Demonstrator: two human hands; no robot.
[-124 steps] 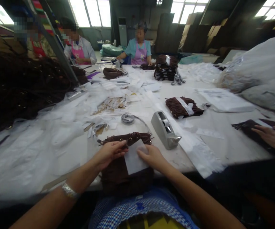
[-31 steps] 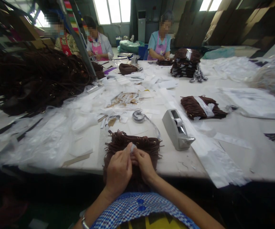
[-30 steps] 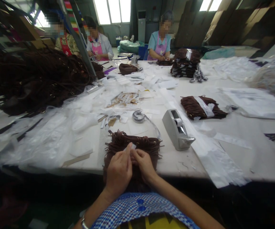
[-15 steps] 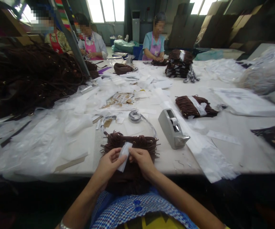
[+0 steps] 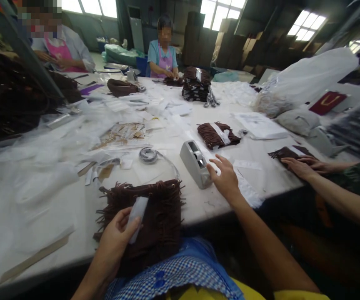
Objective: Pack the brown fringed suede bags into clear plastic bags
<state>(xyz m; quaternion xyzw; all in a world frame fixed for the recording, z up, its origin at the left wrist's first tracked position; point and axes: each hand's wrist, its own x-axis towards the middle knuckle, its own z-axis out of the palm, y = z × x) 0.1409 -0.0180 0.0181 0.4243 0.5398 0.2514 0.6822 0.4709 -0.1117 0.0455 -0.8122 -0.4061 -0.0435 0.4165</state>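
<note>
A brown fringed piece (image 5: 155,212) lies at the near table edge and hangs partly over my lap. My left hand (image 5: 116,241) rests on it, pinching a folded white paper strip (image 5: 136,211) between thumb and fingers. My right hand (image 5: 225,177) is stretched out to the right, fingers spread, its fingertips at the front end of a grey tape dispenser (image 5: 195,162). It holds nothing.
A tape roll (image 5: 148,155), paper tags and clear plastic bags (image 5: 36,166) litter the white table (image 5: 205,204). More brown fringed bundles (image 5: 216,134) lie farther off. Another person's hands (image 5: 305,166) rest on a dark piece at right. Other people sit at the far side.
My right hand has let go of the white strip and reached right to the tape dispenser. My left hand keeps the strip alone. The view has swung to the right.
</note>
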